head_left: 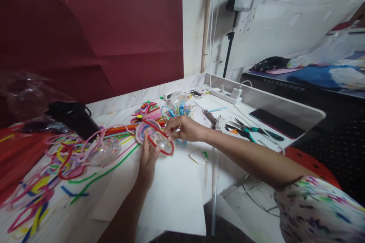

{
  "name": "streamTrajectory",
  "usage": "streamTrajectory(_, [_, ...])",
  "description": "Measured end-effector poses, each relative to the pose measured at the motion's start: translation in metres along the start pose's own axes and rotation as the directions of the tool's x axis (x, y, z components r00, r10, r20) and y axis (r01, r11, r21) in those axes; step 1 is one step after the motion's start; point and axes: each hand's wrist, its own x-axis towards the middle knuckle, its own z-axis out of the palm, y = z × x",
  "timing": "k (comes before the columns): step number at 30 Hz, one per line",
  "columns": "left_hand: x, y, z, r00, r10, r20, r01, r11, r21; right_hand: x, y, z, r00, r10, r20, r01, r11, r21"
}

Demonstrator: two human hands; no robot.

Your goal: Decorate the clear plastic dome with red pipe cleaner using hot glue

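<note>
Between my hands is a clear plastic ball [163,143] with a red pipe cleaner [168,153] looped along its edge. My left hand [148,155] grips the ball from the near left side, thumb and fingers against it. At its upper right, my right hand [184,128] is closed, its fingertips pinched on the red pipe cleaner by the ball's rim. Just behind lies a round coil of pink and lilac pipe cleaner [141,131], partly hidden by my hands. White sheets of paper [173,197] lie beneath on the table.
Loose pipe cleaners [42,190] and another clear ball [104,152] spread over the left side. Colourful pieces [148,110] sit behind my hands. At right are pliers [245,129], a glue gun [219,123], a phone [276,123] and a charger [236,93] with cables.
</note>
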Motion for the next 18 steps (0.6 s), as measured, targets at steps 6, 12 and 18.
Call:
streamTrajectory(6, [-0.005,0.008,0.006,0.999,-0.050,-0.011,0.049,0.998,-0.037,-0.010,0.002,-0.001,1.000,-0.013,0.015,0.014,0.999,-0.043])
streamTrajectory(12, [-0.011,0.006,0.014,0.988,-0.126,-0.089,0.120,0.991,-0.063,-0.019,0.007,0.003,1.000,-0.023,0.005,0.023,0.999,-0.026])
streamTrajectory(18, [-0.008,-0.002,0.012,0.985,-0.124,-0.123,0.125,0.992,-0.001,-0.022,0.007,0.002,0.999,-0.054,0.004,0.054,0.998,-0.011])
